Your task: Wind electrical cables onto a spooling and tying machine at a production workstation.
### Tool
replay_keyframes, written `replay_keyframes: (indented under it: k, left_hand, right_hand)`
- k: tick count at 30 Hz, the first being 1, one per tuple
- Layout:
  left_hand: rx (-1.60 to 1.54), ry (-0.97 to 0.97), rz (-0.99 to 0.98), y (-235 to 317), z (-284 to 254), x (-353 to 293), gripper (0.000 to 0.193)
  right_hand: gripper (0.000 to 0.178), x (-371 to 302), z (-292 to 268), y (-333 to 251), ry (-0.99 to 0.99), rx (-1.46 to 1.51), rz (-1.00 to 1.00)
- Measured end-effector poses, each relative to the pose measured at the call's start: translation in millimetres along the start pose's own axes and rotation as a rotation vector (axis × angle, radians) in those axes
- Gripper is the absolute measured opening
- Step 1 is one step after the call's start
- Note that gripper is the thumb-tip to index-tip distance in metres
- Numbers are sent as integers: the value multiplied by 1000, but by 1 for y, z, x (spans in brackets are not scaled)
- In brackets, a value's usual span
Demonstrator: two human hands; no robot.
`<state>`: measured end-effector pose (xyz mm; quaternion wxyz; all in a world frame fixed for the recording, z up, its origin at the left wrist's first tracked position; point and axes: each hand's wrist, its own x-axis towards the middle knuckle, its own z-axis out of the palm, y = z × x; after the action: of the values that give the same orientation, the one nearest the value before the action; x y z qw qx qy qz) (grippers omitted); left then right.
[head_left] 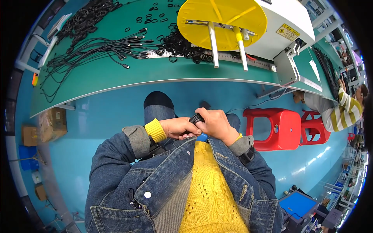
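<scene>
Close to my chest, a small coil of black cable (196, 119) sits between my two hands. My left hand (178, 128) is closed on the coil's left side, thumb over it. From the other side my right hand (215, 123) wraps round the top and right of the same coil. A small metal-looking tip shows under the left fingers. Just below the hands is a bit of blue (202, 137) that I cannot make out. My palms hide most of the coil.
Ahead stands a green-topped table (128, 77) with loose black cables (93, 50), black rings (149, 19) and a dark pile (85, 19). A yellow disc with pegs (221, 23) fronts a white machine (287, 19). Red stools (278, 130) and a person in stripes (345, 112) are rightward.
</scene>
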<state>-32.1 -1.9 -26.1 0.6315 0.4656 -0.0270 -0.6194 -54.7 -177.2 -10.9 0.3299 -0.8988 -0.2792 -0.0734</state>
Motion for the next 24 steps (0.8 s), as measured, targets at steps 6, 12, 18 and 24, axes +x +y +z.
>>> replay_keyframes:
  k: [6,12,18,24]
  left_hand:
    - [185,-1,52,1,-7,7,18]
    - [1056,478,440,14,20,14,15]
    - [1177,530,442,7,7,23,16]
    - [642,529,392,31,8,15,25]
  right_hand:
    - [18,6,-21,-11,-136,428,296]
    - [26,11,14,-11,135,24,341]
    - [28,21,12,10,31,-33,322]
    - [19,83,-38,60,497,-211,233]
